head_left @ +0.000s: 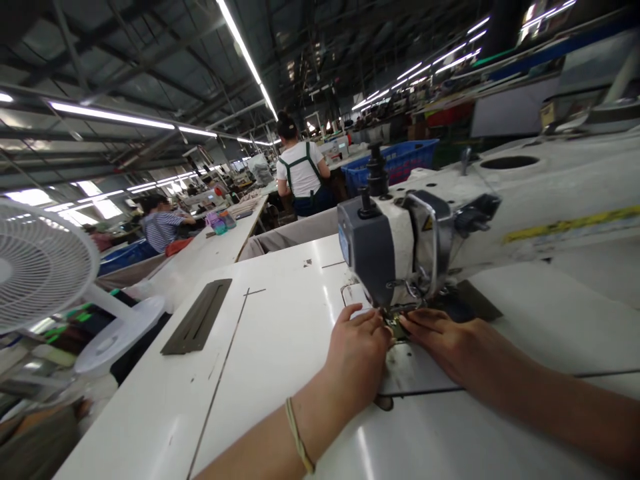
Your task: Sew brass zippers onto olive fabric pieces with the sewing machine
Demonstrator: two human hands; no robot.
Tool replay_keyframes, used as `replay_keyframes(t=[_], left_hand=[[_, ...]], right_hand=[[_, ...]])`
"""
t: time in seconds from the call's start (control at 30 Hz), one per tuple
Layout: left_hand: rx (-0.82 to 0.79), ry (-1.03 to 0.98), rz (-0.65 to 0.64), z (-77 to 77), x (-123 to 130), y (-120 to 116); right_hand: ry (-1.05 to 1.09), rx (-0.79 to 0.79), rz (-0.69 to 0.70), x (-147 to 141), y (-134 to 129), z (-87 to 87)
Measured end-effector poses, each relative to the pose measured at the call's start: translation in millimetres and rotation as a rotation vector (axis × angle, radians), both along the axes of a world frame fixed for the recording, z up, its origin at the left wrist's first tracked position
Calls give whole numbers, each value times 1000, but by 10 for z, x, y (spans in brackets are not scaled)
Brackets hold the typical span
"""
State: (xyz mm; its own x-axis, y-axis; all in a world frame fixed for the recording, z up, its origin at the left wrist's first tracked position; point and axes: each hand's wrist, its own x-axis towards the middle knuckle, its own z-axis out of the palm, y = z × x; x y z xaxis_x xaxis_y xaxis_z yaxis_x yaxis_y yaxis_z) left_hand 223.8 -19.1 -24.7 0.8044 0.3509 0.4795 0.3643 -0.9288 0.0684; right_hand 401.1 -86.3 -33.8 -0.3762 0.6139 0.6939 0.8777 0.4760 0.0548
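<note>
A white and dark grey sewing machine [373, 250] stands on the right of the table. Under its needle area lies a small piece of dark olive fabric [399, 331], mostly covered by my fingers. My left hand [359, 347] is curled closed at the fabric's left edge, a thin band around its wrist. From the right, my right hand [445, 337] reaches in with its fingers pressed together on the fabric, close to the presser foot. More dark cloth [477, 300] shows flat on the machine bed behind my right hand.
Flat dark olive strips [197, 317] lie on the white table [280, 320] to the left. Beyond the table's left edge stands a white fan [45, 267]. Ahead, a person [305, 170] faces away near a blue basket [417, 157]; another person [163, 227] sits at the left.
</note>
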Motion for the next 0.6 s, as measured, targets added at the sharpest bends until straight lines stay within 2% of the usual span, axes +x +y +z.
replay_keyframes(t=[0.2, 0.33, 0.43, 0.5, 0.6], left_hand=[[-14, 19, 39, -42, 20, 2], [-57, -14, 56, -63, -6, 43], [-55, -73, 63, -18, -40, -27], [-50, -109, 21, 17, -40, -177], [1, -91, -127, 15, 8, -470]], right_hand=[[63, -80, -22, -49, 14, -35], [63, -144, -7, 145, 27, -81], [-26, -26, -133, 435, -13, -59], [-111, 90, -240, 547, -128, -51], [-89, 149, -195, 430, -493, -157]])
